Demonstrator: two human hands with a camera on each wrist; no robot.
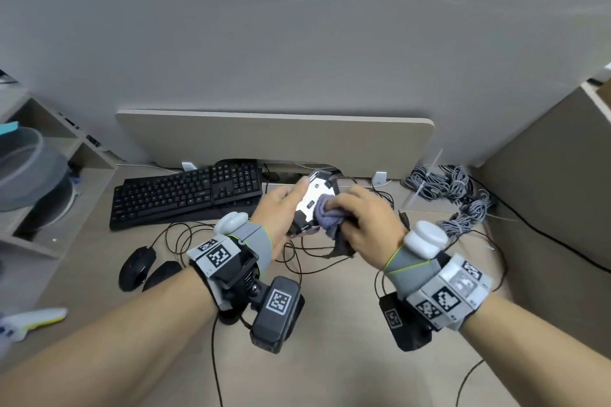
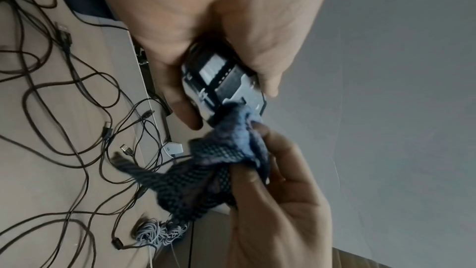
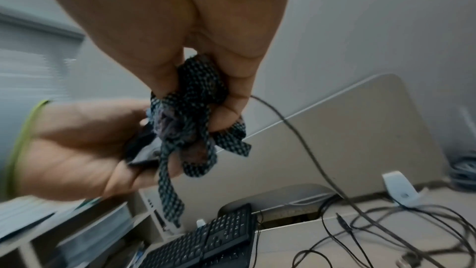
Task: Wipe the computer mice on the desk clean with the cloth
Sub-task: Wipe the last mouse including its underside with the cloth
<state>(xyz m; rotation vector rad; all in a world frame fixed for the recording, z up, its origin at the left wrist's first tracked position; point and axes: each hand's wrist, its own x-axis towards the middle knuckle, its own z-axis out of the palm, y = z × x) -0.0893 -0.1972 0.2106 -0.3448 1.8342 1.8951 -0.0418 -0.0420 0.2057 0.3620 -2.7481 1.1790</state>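
Observation:
My left hand grips a black and silver mouse above the desk, underside turned up; in the left wrist view the mouse sits between thumb and fingers. My right hand holds a bunched grey-blue cloth pressed against the mouse's underside. The cloth has a dotted weave, and loose ends of the cloth hang below my fingers. Two more black mice lie side by side on the desk at the left.
A black keyboard lies at the back left before a beige divider panel. Thin black cables loop over the desk. Bundled grey cables lie at the back right. Shelves stand at the left.

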